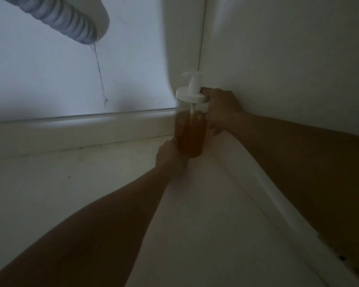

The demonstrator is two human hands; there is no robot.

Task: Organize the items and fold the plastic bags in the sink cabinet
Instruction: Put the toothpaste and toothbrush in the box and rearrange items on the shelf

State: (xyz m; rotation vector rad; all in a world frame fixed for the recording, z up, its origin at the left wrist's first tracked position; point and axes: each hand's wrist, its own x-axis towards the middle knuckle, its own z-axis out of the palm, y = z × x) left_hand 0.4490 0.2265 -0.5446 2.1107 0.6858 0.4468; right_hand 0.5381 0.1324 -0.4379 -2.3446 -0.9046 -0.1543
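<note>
A clear pump bottle [190, 133] holding amber liquid, with a white cap and pump head, stands upright in the back right corner of the cabinet floor [71, 193]. My left hand [170, 156] grips the bottle's lower part from the front left. My right hand [220, 110] wraps the upper part from the right, one finger lying on the white cap beside the pump stem. No plastic bags are in view.
A grey ribbed drain hose [66, 19] hangs at the top left, with a thin thread dangling from its end. The white back wall [50, 79] and right side wall [288, 59] meet just behind the bottle. A raised ledge [81, 131] runs along the back.
</note>
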